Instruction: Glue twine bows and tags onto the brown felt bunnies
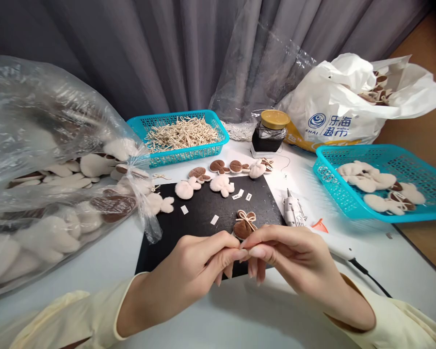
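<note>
My left hand [206, 259] and my right hand [290, 257] meet fingertip to fingertip above the near edge of a black mat [199, 223]. Both are closed in a pinch, and whatever they grip is too small or hidden to make out. Right behind the fingertips is a brown bunny-shaped plush piece [245, 225] with a cream cord bow; its lower part is covered by my fingers. Small white labels [241, 193] lie on the mat. Cream plush bunny pieces [222, 185] and brown ones [199, 174] line its far edge.
A glue gun [294, 208] lies right of the mat. At the back are a blue basket of cord bows [225, 138] and a gold-lidded jar [275, 119]. Another blue basket [352, 208] and a white bag [334, 116] stand right; a clear bag of plush pieces [57, 203] fills the left.
</note>
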A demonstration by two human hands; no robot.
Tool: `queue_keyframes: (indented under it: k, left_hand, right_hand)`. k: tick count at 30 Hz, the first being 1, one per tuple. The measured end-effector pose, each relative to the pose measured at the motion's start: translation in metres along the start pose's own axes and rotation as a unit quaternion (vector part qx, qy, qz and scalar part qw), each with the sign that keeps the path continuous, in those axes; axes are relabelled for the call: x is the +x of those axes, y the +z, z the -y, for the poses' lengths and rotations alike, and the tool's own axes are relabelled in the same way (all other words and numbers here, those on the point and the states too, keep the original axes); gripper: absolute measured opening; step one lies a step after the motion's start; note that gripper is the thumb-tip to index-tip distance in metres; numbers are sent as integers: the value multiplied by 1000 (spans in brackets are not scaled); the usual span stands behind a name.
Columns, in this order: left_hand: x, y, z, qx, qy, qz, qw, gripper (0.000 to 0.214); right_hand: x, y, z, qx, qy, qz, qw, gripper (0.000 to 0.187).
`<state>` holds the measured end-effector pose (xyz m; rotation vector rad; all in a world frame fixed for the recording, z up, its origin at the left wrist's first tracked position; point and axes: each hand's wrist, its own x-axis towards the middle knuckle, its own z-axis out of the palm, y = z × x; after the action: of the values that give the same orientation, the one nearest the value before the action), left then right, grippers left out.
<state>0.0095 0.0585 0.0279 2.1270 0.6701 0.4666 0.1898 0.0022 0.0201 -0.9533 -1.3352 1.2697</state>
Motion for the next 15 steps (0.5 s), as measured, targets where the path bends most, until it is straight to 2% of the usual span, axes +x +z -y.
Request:
queue_keyframes:
  k: [4, 10, 15]
  left_hand:
    - [-1, 1, 3, 32, 35, -3, 999, 16]
    - [-2, 2, 3, 31, 62, 10, 998, 19]
    - [-1, 1, 1, -2, 31, 32, 999, 21]
  right_hand:
    - [-2, 3, -4, 0, -2, -28, 1000, 4]
    - [-6, 6, -10, -12, -38, -60, 997, 10]
    - [-7, 5, -8, -53, -63, -51, 995, 11]
